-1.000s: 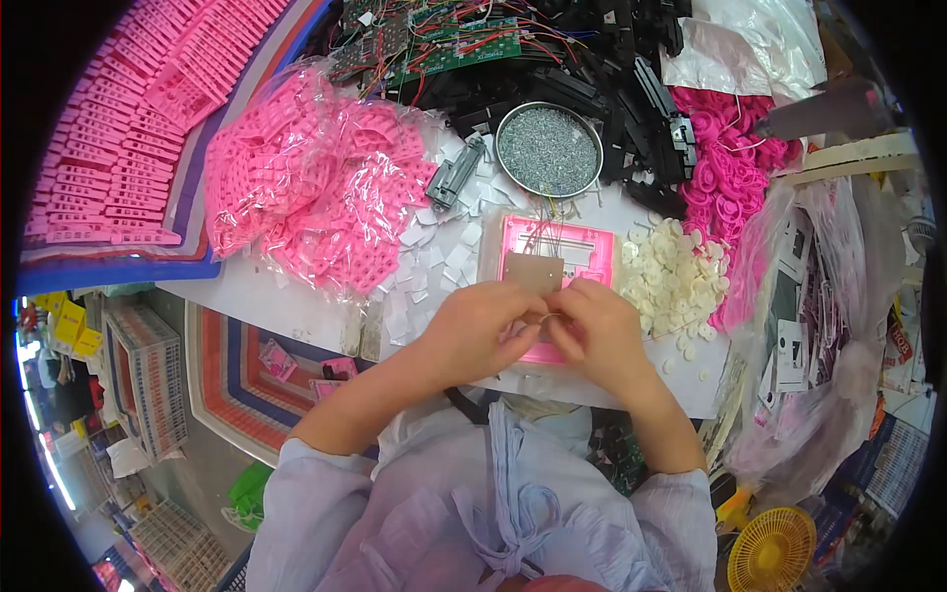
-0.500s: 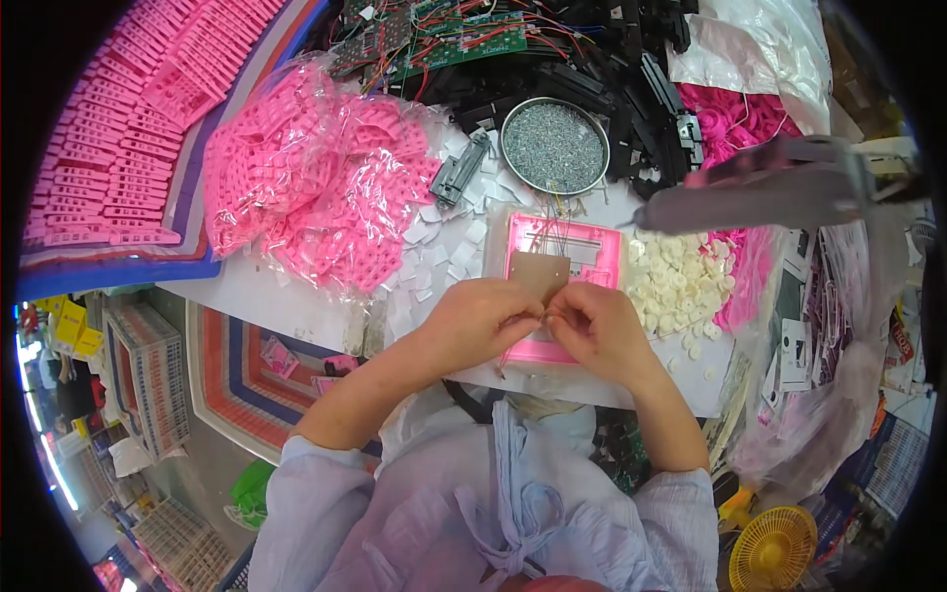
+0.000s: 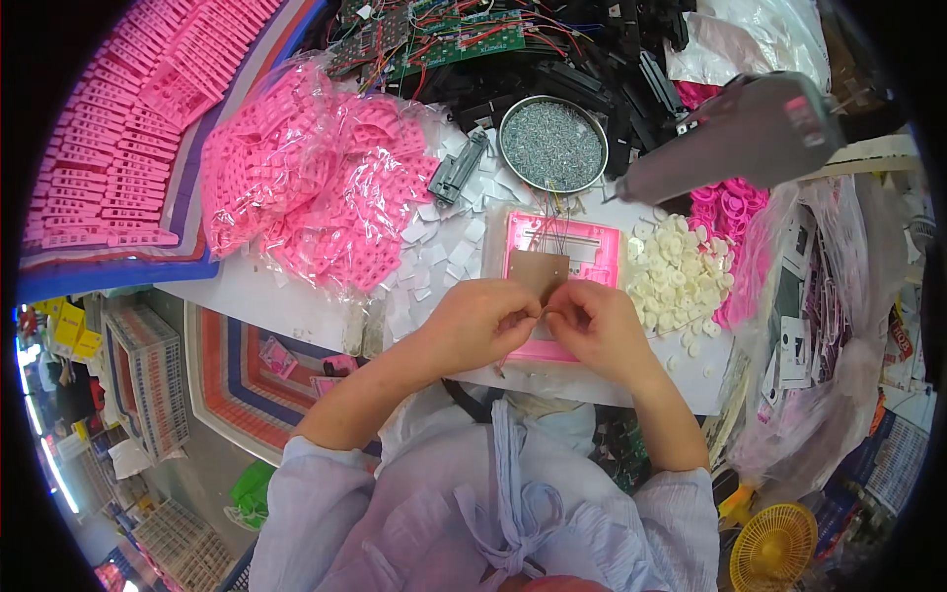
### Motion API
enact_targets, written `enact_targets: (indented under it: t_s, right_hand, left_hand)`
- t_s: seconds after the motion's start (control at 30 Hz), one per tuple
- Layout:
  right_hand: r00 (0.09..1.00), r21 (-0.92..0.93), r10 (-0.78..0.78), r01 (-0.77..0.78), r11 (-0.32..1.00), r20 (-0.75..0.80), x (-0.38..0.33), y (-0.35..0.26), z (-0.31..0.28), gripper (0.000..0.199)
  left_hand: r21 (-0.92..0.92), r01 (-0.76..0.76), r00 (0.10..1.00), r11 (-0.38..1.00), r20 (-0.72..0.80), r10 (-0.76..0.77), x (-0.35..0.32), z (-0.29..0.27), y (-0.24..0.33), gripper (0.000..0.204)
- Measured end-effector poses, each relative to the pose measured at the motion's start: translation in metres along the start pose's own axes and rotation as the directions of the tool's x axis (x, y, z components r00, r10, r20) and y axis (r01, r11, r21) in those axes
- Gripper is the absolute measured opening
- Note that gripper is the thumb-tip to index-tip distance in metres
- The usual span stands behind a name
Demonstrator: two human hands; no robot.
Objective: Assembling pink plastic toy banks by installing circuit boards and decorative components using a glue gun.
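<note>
Over a pink plastic casing [image 3: 614,259] on the table, both my hands meet with their fingertips pinched together. My left hand [image 3: 483,318] is closed at the lower left of a brown rectangular board [image 3: 534,270], and my right hand [image 3: 598,326] is closed at its lower right. What the fingertips hold is too small and hidden to make out. Several thin wires [image 3: 554,229] rise from behind the board, which lies over part of the casing. A thin wire end [image 3: 501,367] sticks out below my left hand.
A grey electric screwdriver [image 3: 730,138] hangs at the right. Behind the casing stands a round metal bowl [image 3: 552,144] of small screws. White round pieces [image 3: 681,271] lie to the right, bagged pink parts [image 3: 296,178] to the left. Circuit boards [image 3: 464,41] and black parts fill the back.
The hanging screwdriver has swung, its body now higher and its tip lower and a little further left. My hands have stayed almost in place, still pinched together.
</note>
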State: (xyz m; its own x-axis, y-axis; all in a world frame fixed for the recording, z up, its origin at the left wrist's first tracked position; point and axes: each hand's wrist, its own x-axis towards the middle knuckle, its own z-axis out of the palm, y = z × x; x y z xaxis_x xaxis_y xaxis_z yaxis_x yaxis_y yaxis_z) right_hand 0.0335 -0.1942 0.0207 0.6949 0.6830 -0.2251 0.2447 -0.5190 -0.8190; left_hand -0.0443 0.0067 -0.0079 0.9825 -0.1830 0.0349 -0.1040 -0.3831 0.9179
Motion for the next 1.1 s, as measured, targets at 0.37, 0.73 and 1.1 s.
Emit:
enact_targets:
  t_s: [0.37, 0.73, 1.1]
  right_hand:
    - [0.881, 0.009, -0.304, 0.329, 0.944, -0.362, -0.021, 0.017, 0.035, 0.021]
    - [0.743, -0.400, -0.611, 0.491, 0.774, -0.271, -0.017, 0.011, 0.040, 0.021]
    - [0.780, -0.566, -0.625, 0.497, 0.658, -0.041, -0.016, 0.010, 0.034, 0.016]
  left_hand:
    - [-0.319, 0.226, 0.969, 0.921, -0.026, -0.247, -0.006, 0.015, 0.007, 0.009]
    - [-0.436, 0.552, 0.834, 0.710, 0.297, -0.466, 0.012, -0.009, 0.002, 0.010]
    - [0.296, -0.150, 0.988, 0.943, 0.005, 0.156, 0.000, 0.006, 0.001, 0.019]
